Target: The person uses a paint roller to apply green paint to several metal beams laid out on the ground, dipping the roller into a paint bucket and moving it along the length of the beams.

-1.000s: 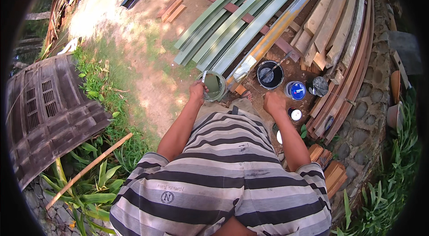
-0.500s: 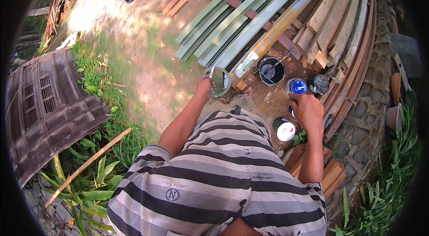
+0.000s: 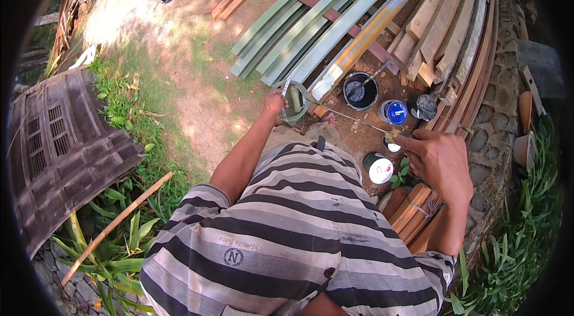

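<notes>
My left hand (image 3: 274,104) is closed on the rim of a round paint pot (image 3: 289,118) with green paint inside. A pale flat strip (image 3: 285,90) stands at the rim beside my fingers. In the pot lies the green-coated sleeve of a paint roller (image 3: 295,99). Its long thin rod (image 3: 353,119) runs out over the rim to my right hand (image 3: 439,163), which is closed round the handle end. Past the pot, long green-painted boards (image 3: 287,41) lie side by side, next to a partly painted yellowish one (image 3: 359,44).
A black bucket (image 3: 375,99) with a stick in it stands right of the pot. Near it are a blue-lidded can (image 3: 396,113), a dark grey-topped container (image 3: 425,107) and a white-lidded can (image 3: 381,171). Stacked timber (image 3: 445,35) and a stone wall edge (image 3: 478,144) flank the right.
My right hand has moved right and slightly nearer, drawing the handle along. The roller sleeve now shows in the pot. My left hand keeps its grip, almost in place.
</notes>
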